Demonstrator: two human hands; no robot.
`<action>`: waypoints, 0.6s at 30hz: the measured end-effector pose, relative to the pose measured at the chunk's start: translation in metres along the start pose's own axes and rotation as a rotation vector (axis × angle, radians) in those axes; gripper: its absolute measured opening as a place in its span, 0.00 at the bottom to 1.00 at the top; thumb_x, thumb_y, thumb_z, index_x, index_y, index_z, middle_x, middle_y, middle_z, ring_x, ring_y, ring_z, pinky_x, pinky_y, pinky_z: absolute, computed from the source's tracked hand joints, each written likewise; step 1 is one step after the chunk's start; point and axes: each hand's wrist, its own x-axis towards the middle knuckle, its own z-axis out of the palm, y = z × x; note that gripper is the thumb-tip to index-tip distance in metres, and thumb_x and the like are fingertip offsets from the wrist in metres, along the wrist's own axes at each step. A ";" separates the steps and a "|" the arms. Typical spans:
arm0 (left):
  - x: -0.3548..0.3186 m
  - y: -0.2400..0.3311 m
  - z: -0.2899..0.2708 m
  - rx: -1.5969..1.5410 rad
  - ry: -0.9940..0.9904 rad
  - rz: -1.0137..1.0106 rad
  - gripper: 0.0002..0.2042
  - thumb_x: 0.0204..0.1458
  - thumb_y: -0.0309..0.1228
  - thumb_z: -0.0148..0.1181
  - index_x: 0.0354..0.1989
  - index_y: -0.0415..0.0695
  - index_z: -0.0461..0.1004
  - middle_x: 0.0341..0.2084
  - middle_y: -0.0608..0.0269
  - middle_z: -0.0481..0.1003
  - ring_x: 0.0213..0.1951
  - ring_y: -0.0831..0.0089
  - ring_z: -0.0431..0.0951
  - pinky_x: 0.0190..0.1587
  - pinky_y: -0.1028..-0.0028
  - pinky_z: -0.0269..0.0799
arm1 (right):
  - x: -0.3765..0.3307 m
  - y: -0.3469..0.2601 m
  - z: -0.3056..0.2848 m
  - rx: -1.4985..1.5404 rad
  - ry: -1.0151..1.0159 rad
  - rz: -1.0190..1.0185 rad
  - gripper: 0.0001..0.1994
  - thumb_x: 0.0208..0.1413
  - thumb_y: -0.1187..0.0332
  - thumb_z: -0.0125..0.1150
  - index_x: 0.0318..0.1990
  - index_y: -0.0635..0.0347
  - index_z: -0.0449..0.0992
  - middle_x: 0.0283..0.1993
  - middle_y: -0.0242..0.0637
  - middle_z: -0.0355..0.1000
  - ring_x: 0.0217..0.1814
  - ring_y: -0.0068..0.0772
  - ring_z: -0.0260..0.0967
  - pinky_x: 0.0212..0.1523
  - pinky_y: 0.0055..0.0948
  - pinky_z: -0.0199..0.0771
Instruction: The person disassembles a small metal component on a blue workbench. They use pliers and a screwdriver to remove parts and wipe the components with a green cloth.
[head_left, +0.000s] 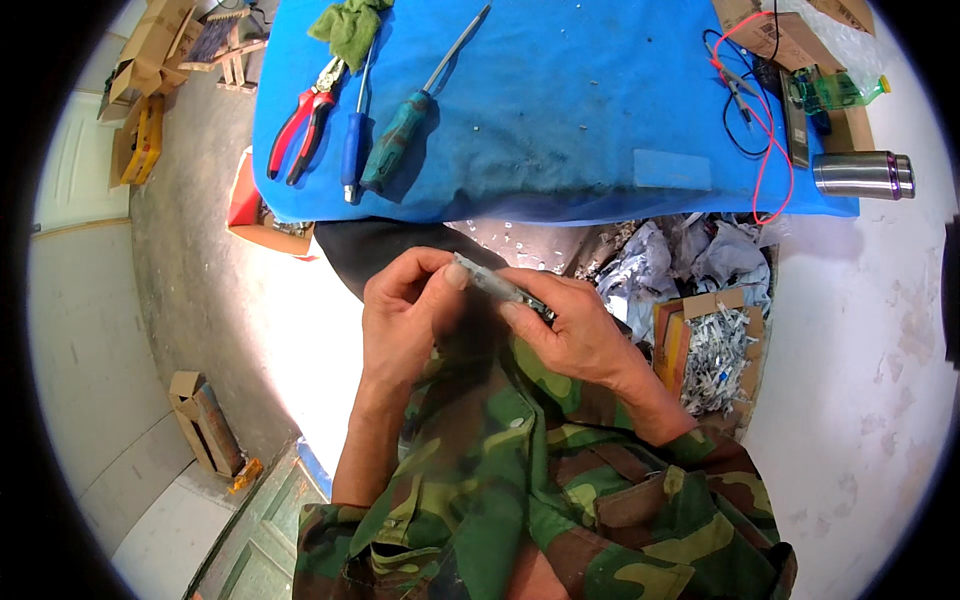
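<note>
The work in hand was a two-handed hold on a narrow grey piece (488,281), which was raised in front of the person's body, clear of the near edge of the desk (560,90). The piece ran slantwise between the hands, its left end the farther from the body; its material could not be confirmed.

The grip of the left hand (402,312) was closed, thumb and fingers pinched on the piece's left end. The grip of the right hand (572,325) was likewise closed, around the darker right end, with the thumb on the near side. No gap was seen at either grip. The fingertips behind the piece were hidden, so the full contact could not be established.

The step was judged to be handling or working the piece by hand, as no tool was in use. The pliers (290,135), the blue screwdriver (353,150) and the green screwdriver (398,140) lay on the desk's left side, out of both hands.

In this inspector's judgement, the next move called for a steady pinch at both ends and even pressure; any use of a tool would have required one hand to release while the other bore the piece alone.
</note>
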 end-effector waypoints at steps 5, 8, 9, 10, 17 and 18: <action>0.000 0.000 -0.004 0.071 -0.033 0.049 0.09 0.66 0.32 0.63 0.38 0.39 0.78 0.27 0.69 0.74 0.24 0.85 0.69 0.25 0.82 0.64 | -0.001 0.001 0.002 -0.104 0.000 -0.001 0.14 0.64 0.68 0.64 0.54 0.61 0.77 0.36 0.52 0.76 0.37 0.59 0.75 0.37 0.46 0.72; -0.003 0.003 -0.002 0.054 -0.041 0.066 0.09 0.66 0.32 0.62 0.38 0.38 0.77 0.28 0.69 0.74 0.24 0.85 0.68 0.25 0.82 0.64 | -0.002 -0.004 0.001 -0.100 0.000 0.012 0.13 0.64 0.68 0.63 0.53 0.61 0.77 0.36 0.52 0.76 0.38 0.60 0.75 0.37 0.46 0.72; -0.005 0.004 -0.001 0.034 -0.044 0.070 0.08 0.66 0.31 0.63 0.38 0.39 0.77 0.27 0.71 0.73 0.24 0.86 0.68 0.26 0.82 0.62 | -0.004 -0.006 0.000 -0.096 -0.004 0.023 0.12 0.64 0.68 0.63 0.53 0.61 0.78 0.36 0.52 0.76 0.38 0.60 0.75 0.37 0.46 0.72; -0.006 0.007 0.000 0.017 -0.050 0.073 0.07 0.66 0.31 0.63 0.38 0.39 0.78 0.27 0.74 0.73 0.25 0.88 0.67 0.27 0.83 0.61 | -0.005 -0.008 -0.001 -0.091 -0.004 0.034 0.12 0.64 0.68 0.63 0.52 0.61 0.78 0.36 0.52 0.76 0.39 0.60 0.75 0.37 0.46 0.72; 0.001 0.020 0.005 0.333 0.039 0.178 0.10 0.66 0.32 0.64 0.49 0.38 0.79 0.32 0.72 0.77 0.30 0.85 0.72 0.33 0.82 0.68 | -0.005 -0.001 -0.001 0.203 0.015 0.322 0.12 0.66 0.71 0.60 0.54 0.66 0.77 0.36 0.36 0.80 0.31 0.20 0.75 0.31 0.23 0.73; 0.002 0.026 0.006 0.332 0.094 0.211 0.11 0.65 0.31 0.65 0.49 0.37 0.79 0.33 0.71 0.78 0.32 0.84 0.73 0.37 0.81 0.70 | -0.003 -0.006 -0.005 0.319 0.014 0.374 0.12 0.68 0.70 0.59 0.54 0.66 0.76 0.35 0.36 0.80 0.30 0.18 0.73 0.30 0.21 0.71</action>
